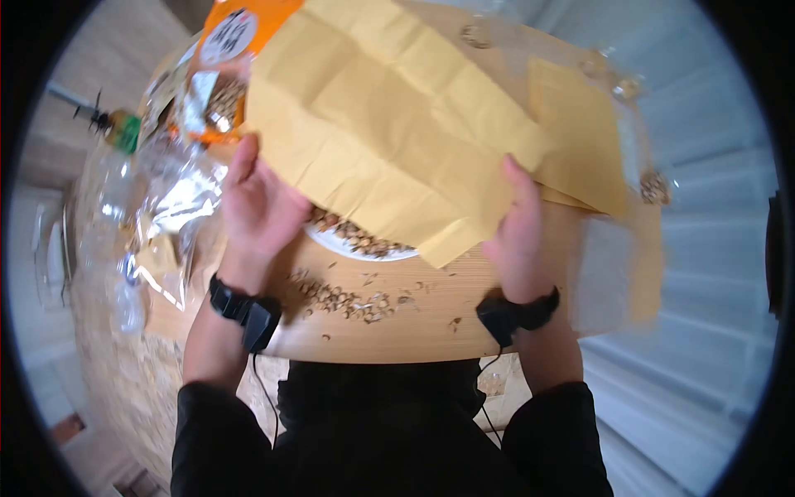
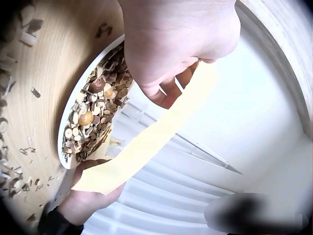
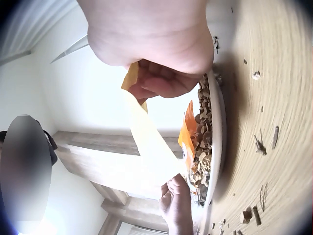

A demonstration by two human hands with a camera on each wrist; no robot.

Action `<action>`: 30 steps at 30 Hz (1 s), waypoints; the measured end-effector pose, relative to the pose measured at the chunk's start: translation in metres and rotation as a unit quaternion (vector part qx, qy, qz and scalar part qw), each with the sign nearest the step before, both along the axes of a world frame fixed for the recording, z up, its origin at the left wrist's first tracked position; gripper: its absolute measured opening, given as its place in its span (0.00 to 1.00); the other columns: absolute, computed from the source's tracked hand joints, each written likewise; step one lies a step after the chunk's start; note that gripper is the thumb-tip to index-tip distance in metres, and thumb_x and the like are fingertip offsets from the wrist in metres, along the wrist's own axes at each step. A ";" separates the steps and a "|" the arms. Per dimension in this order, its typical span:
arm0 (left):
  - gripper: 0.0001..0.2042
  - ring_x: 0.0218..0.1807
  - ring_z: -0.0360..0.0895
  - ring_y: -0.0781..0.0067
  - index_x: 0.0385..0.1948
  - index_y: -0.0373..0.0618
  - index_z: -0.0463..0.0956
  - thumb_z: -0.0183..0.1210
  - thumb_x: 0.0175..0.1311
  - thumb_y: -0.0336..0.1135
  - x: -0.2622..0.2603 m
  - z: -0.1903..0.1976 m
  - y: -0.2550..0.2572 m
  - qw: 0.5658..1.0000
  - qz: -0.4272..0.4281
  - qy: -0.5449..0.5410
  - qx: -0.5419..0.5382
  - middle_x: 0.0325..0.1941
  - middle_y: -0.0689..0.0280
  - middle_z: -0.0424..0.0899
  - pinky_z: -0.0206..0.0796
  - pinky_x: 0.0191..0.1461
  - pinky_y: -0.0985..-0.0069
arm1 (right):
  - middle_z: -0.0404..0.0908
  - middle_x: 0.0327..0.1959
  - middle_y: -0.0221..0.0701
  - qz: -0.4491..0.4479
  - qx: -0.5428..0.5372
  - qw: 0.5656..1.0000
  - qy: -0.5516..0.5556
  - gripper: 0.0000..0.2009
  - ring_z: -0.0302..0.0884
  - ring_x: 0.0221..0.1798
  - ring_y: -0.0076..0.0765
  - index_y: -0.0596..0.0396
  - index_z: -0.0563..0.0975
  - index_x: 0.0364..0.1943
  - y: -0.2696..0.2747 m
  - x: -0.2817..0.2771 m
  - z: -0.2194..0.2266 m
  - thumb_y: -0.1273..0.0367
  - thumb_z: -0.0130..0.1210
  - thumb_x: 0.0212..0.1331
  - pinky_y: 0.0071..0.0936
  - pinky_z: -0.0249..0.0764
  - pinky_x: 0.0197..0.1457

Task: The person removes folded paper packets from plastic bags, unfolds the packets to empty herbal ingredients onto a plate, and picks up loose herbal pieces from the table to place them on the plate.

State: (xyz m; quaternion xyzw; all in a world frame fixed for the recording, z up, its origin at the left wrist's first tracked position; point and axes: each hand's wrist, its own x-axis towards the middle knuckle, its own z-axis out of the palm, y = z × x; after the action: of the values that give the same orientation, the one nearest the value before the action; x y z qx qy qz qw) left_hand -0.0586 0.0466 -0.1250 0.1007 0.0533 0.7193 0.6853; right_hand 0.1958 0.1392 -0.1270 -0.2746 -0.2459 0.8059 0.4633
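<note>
A large creased sheet of yellow-brown paper (image 1: 389,116) is held up over the table by both hands. My left hand (image 1: 263,211) grips its left edge, the thumb on the near face and curled fingers behind. On the right side, my right hand (image 1: 520,236) pinches the sheet near its lower corner, thumb in front. Partly hidden beneath the paper is a white plate (image 2: 62,134) heaped with dried chopped herb pieces (image 2: 98,115), among them a few round orange-brown fruits. Loose slices (image 1: 352,305) lie scattered on the wood between the plate and the near table edge.
An orange printed bag (image 1: 240,50) stands at the back left, near crumpled clear plastic bags (image 1: 178,195). More yellow-brown paper (image 1: 580,132) lies at the right, with a small clear bag of dried pieces (image 1: 654,187) beyond it. A green-labelled bottle (image 1: 124,131) is far left.
</note>
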 end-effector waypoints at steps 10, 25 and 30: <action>0.19 0.39 0.67 0.71 0.44 0.43 0.74 0.37 0.70 0.44 0.007 0.002 0.004 0.999 0.015 0.047 0.019 0.40 0.64 0.79 0.58 0.42 0.74 | 0.70 0.57 0.31 -0.158 0.068 0.984 0.056 0.21 0.66 0.60 0.38 0.53 0.62 0.59 0.033 0.030 0.001 0.58 0.40 0.66 0.38 0.62 0.63; 0.18 0.21 0.52 0.80 0.16 0.47 0.57 0.42 0.67 0.44 0.006 0.011 -0.001 0.999 -0.015 0.034 0.000 0.15 0.72 0.56 0.48 0.24 0.82 | 0.75 0.37 0.25 -0.265 -0.016 0.960 -0.086 0.12 0.68 0.35 0.27 0.45 0.68 0.45 0.049 0.077 0.050 0.56 0.41 0.65 0.22 0.57 0.27; 0.19 0.20 0.52 0.80 0.15 0.46 0.57 0.42 0.67 0.44 0.002 0.009 -0.001 1.000 -0.026 0.014 -0.006 0.15 0.72 0.56 0.47 0.23 0.83 | 0.77 0.39 0.28 -0.273 -0.070 0.956 -0.085 0.11 0.74 0.36 0.32 0.46 0.70 0.45 0.062 0.110 0.034 0.58 0.42 0.65 0.22 0.64 0.29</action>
State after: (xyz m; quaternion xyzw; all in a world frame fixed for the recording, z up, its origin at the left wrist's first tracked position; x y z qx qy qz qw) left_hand -0.0562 0.0456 -0.1161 0.1076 0.0645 0.6995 0.7036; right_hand 0.3054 0.2013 -0.0935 -0.4305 -0.1428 0.6373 0.6230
